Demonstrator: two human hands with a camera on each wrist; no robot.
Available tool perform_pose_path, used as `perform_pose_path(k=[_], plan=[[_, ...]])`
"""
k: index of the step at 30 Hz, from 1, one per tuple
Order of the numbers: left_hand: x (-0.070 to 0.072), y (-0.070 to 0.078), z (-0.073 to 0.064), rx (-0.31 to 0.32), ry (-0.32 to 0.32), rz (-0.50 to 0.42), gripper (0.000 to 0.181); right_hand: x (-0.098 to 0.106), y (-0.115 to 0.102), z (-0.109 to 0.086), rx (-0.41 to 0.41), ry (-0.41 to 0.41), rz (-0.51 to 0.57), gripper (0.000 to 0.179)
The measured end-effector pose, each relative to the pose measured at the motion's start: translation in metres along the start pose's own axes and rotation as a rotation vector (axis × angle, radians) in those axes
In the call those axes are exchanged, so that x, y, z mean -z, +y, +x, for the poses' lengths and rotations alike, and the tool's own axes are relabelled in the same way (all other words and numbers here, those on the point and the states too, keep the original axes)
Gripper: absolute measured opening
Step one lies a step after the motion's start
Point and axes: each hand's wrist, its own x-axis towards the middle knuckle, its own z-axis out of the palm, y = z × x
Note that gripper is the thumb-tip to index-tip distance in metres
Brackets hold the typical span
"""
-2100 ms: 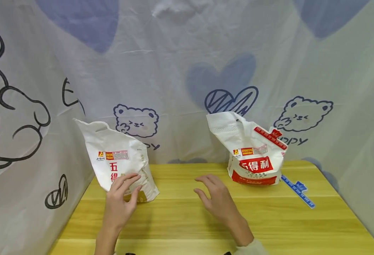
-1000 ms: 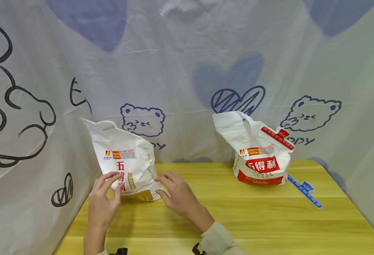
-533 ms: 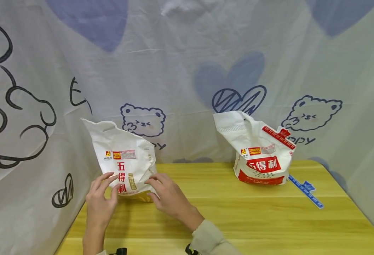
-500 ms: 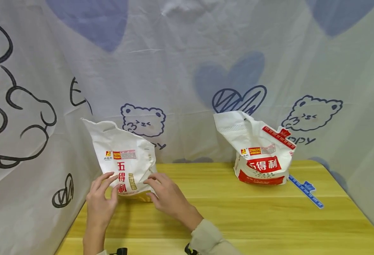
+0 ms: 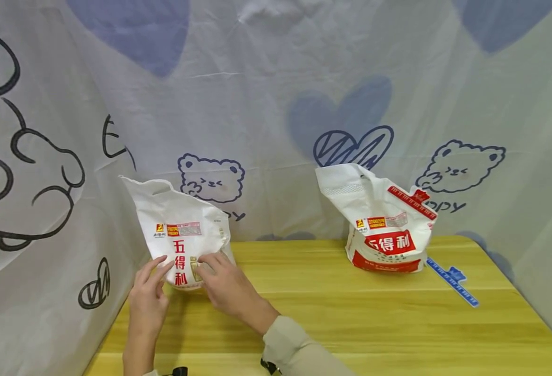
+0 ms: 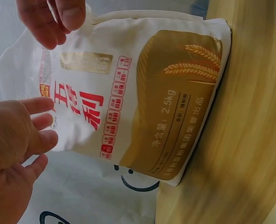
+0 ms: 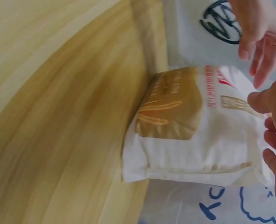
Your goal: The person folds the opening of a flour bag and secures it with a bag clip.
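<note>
All the action is at the left end, and neither side has a grip!

Big picture first: a pale patterned curtain fills the whole back, and in front of it runs the wood-grained bench. On the bench, over at the left, here's the gold-and-white bag, standing up with its top leaning left and red characters running down its front. Well apart, toward the right, sits the red-and-white bag, its crumpled top flopping left as well.

In from the bottom edge comes a pale sleeve, and out of it the right hand, across the right half of the gold-and-white bag's front. Released, folks: fingers bent, thumb apart from them! And the left hand? In front of that same bag's lower left, fingers loosely curved, grasping nothing. Whether either one actually touches the bag, I can't tell.

Down to the small stuff: the red clip slants along the red-and-white bag's upper right edge, and the blue clip lies on the bench just beside that bag's lower right corner.
</note>
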Motion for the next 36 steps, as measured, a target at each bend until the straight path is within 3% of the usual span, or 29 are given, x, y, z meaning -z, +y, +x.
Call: perform_pose_path(k=[4,11,25,36], plan=[[-0.006,-0.003,-0.002,-0.008,-0.016,0.035,0.064,-0.008,-0.001,0.002,0.023,0.009,-0.063,0.035],[-0.018,-0.003,-0.002,0.021,-0.051,0.006,0.059,-0.018,-0.004,0.003,0.05,0.029,-0.114,0.048],[-0.021,-0.005,-0.007,0.015,-0.04,0.002,0.052,-0.034,-0.001,0.003,0.064,0.004,-0.272,0.032],[-0.026,-0.013,-0.009,-0.066,0.05,-0.023,0.051,-0.036,0.004,0.007,0.069,0.042,-0.224,0.016]])
